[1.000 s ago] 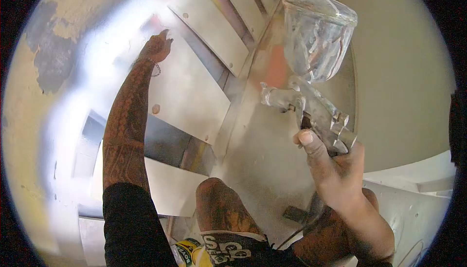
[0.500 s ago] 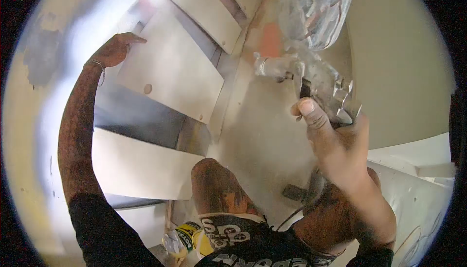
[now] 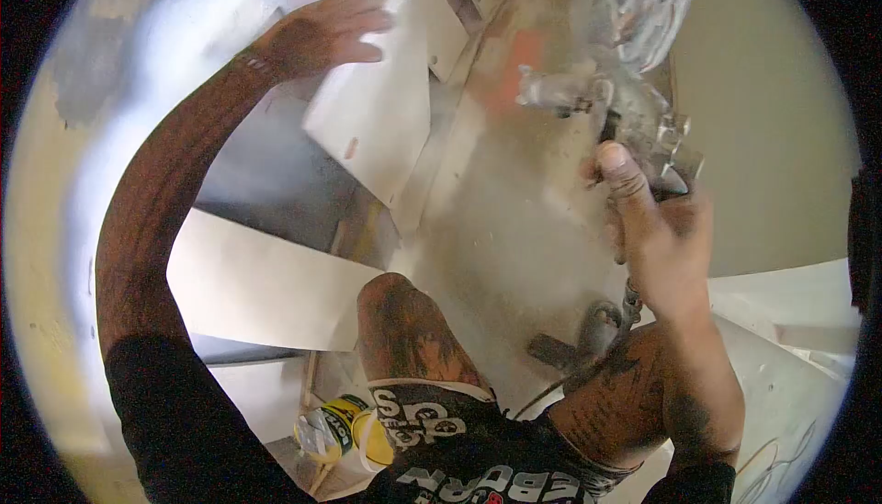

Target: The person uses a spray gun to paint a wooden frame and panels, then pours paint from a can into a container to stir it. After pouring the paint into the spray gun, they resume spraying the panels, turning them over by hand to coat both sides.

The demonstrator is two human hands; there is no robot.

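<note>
two hands, right hand [image 3: 657, 247] grip closed round spray gun [image 3: 625, 90], left hand [image 3: 317, 35] flat on panel [image 3: 377, 118]

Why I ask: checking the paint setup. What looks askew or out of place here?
The white panel under the left hand sits tilted, out of line with the flat panel below. The right hand holds the spray gun normally.
</note>
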